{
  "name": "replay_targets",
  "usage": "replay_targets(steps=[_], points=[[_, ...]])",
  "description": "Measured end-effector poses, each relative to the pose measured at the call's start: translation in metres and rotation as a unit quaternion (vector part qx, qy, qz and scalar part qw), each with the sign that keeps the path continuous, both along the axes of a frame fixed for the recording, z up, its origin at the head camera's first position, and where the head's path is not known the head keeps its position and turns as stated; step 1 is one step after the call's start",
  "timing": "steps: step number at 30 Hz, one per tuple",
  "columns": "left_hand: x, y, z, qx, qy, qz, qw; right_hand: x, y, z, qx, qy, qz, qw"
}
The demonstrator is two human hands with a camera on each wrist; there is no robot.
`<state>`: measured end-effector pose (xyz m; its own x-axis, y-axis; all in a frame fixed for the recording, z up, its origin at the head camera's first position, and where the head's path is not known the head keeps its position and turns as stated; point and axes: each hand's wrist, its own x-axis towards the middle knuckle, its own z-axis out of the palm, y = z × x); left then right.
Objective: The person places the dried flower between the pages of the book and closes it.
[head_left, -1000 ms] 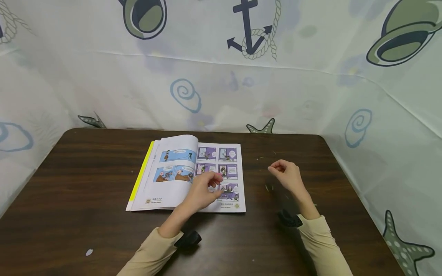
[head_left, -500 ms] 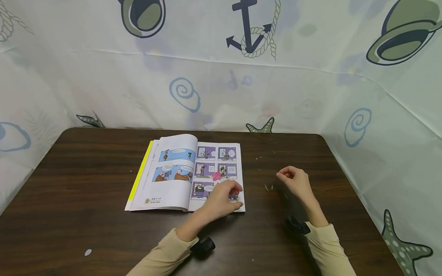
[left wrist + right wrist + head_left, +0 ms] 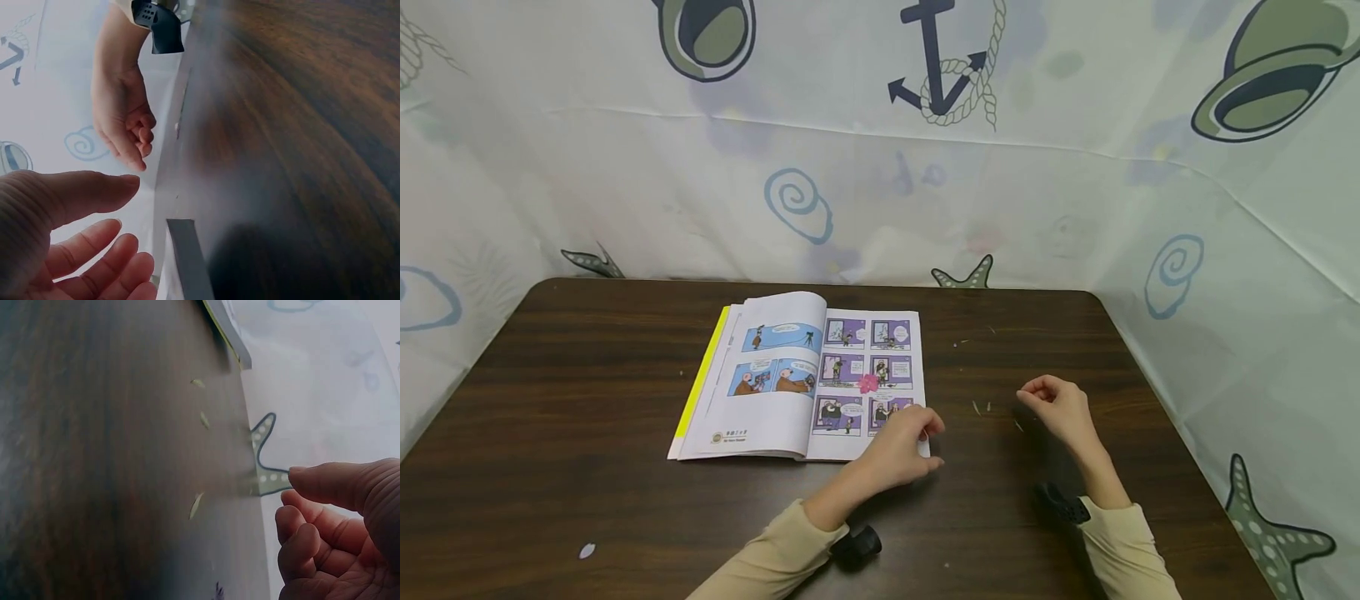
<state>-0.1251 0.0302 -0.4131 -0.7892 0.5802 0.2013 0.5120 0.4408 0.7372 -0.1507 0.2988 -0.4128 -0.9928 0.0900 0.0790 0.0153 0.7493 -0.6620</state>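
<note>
An open comic book (image 3: 775, 425) lies on the dark wooden table, and a small pink flower (image 3: 868, 383) rests on its right page. My left hand (image 3: 898, 450) hovers over that page's lower right corner. In the left wrist view its thumb and fingers (image 3: 103, 269) are apart, with nothing between them. To the right of the book is my right hand (image 3: 1063, 412), held above the table. Its fingers (image 3: 297, 550) are loosely bent with the thumb close to the index finger, and I see nothing held there.
Small greenish leaf bits (image 3: 196, 506) are scattered on the table (image 3: 587, 467) between the book and the right hand. A tiny purple sprig (image 3: 217, 592) shows at the right wrist view's lower edge. One pale petal (image 3: 587, 551) lies front left. A printed cloth (image 3: 850, 167) hangs behind.
My left hand has moved right and towards me, off the middle of the right page, uncovering the pink flower. My right hand has drifted right and nearer. The book has stayed put.
</note>
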Motion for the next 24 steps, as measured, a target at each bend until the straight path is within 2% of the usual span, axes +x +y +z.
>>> replay_targets(steps=[6,14,24], points=[[-0.001,0.004,-0.006,-0.033,0.002,0.005,0.9994,0.004,0.007,-0.004,0.005,-0.014,-0.004,0.9999],[-0.002,0.005,-0.01,-0.042,0.014,0.012,0.9989,0.008,0.014,-0.01,0.02,-0.028,-0.019,0.9992],[-0.004,0.005,-0.013,-0.05,0.027,0.004,0.9984,0.013,0.018,-0.016,0.027,-0.037,-0.016,0.9988]])
